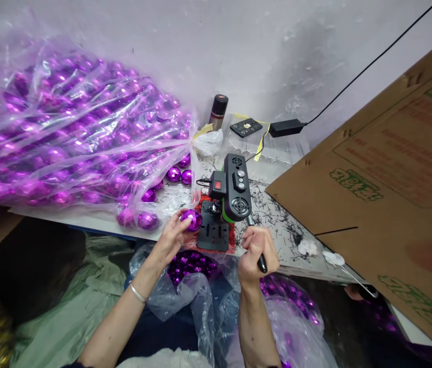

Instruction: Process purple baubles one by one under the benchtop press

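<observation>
My left hand (175, 232) is closed on a shiny purple faceted ball (191, 220), held at the left edge of a black slotted base plate (212, 236). My right hand (258, 251) wraps round the black handle of a lever (262, 264) that runs up to a small black and green press machine (237, 186). A red switch (218, 184) shows on the machine's side box. Under the plate lies a red mat (231, 240). Several loose purple balls (173, 174) rest on the table left of the machine.
A large clear bag of purple balls (85, 128) covers the table's left. A cardboard box (384, 194) leans in from the right. Behind the machine are a spray can (219, 110), a black control pad (245, 128) and a power adapter (287, 128). Black bits litter the tabletop (277, 225).
</observation>
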`<state>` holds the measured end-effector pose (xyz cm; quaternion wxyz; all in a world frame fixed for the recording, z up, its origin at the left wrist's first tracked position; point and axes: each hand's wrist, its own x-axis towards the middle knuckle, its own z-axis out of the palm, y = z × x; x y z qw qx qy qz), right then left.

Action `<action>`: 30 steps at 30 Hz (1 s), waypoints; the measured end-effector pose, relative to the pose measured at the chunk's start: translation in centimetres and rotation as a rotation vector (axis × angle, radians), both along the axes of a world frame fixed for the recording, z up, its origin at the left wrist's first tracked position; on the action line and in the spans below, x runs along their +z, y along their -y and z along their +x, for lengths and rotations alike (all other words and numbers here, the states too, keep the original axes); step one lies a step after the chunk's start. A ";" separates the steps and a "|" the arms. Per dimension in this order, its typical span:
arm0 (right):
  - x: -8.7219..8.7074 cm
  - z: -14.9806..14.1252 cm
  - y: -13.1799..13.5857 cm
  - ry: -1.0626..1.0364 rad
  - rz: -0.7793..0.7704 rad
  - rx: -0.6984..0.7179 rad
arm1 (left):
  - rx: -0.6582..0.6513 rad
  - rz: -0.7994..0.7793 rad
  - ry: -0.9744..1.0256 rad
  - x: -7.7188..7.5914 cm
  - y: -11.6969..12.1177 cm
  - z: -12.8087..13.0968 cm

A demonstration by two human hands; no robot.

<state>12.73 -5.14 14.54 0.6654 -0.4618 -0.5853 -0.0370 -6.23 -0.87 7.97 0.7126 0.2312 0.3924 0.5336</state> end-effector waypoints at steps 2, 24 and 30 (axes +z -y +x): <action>-0.1 0.0 0.0 -0.001 0.001 0.001 | -0.005 0.126 -0.162 -0.8 0.3 0.2; -0.1 0.0 0.2 0.022 -0.004 0.014 | -0.145 0.541 -0.959 -4.1 0.0 2.7; -0.3 0.1 0.4 0.037 -0.027 0.018 | -0.171 0.723 -1.130 -4.8 -0.6 3.3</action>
